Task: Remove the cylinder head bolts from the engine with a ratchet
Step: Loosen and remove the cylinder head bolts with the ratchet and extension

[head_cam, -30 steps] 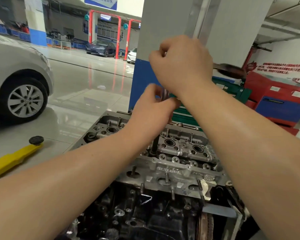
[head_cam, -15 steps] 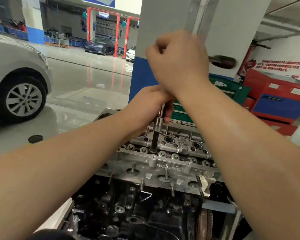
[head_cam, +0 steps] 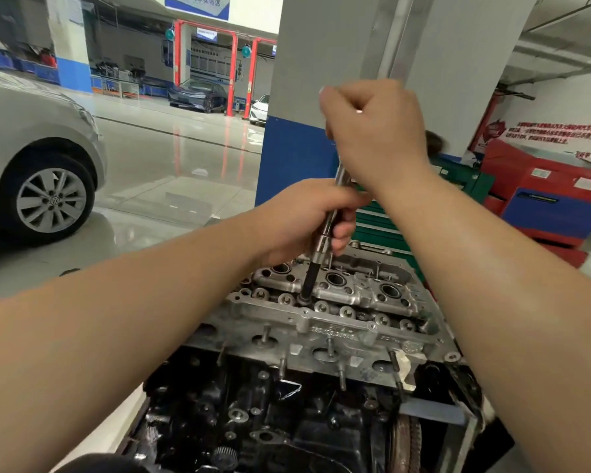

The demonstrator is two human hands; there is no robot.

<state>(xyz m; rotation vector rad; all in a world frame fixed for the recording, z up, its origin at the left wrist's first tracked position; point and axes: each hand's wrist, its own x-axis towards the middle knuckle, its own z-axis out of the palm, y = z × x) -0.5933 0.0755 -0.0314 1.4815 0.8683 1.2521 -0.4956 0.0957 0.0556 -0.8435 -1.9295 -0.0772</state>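
The engine's aluminium cylinder head (head_cam: 338, 332) lies in front of me on the dark block (head_cam: 287, 414). A long ratchet extension (head_cam: 323, 247) stands nearly upright, and its black bit (head_cam: 308, 283) sits in a bolt hole near the middle of the head. My left hand (head_cam: 307, 220) grips the extension's shaft just above the socket joint. My right hand (head_cam: 372, 131) is closed in a fist around the top of the tool; the ratchet head is hidden inside it, and the dark handle end (head_cam: 435, 141) sticks out to the right, blurred.
A grey and blue pillar (head_cam: 321, 97) rises straight behind the engine. Green tool cabinet (head_cam: 458, 186) and red machine (head_cam: 553, 199) stand at right. A silver car (head_cam: 38, 158) is parked at left on the glossy floor. Studs stick up along the head's near edge.
The view has shifted right and closer, so the yellow jack handle has left the frame. My right hand has turned on top of the tool, the handle end swinging; my left hand stays on the shaft.
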